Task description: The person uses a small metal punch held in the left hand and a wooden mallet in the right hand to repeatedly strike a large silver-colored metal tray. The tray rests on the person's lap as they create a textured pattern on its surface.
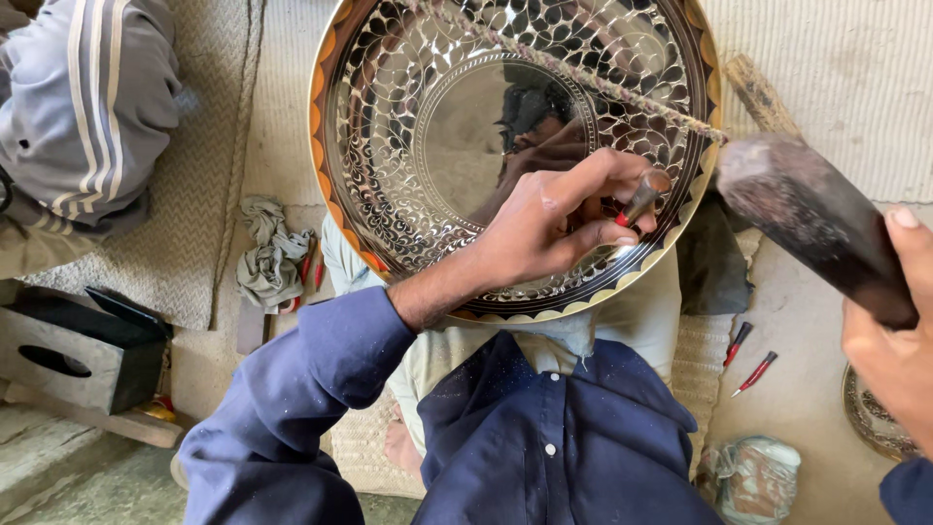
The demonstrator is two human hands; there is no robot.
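Chasing the tray (389, 146), upper centre: your left hand (544, 228) pinches the punch (641, 194) against its patterned lower-right rim; your right hand (889, 331) clenches the hammer (807, 219), seemingly raised. Next needs a square strike.

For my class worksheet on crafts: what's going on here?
A person in a dark blue shirt holds a small punch in the left hand, its tip against the patterned band of a large engraved metal tray propped on their lap. The right hand holds a dark mallet raised beside it. Two red-tipped tools lie on the floor.
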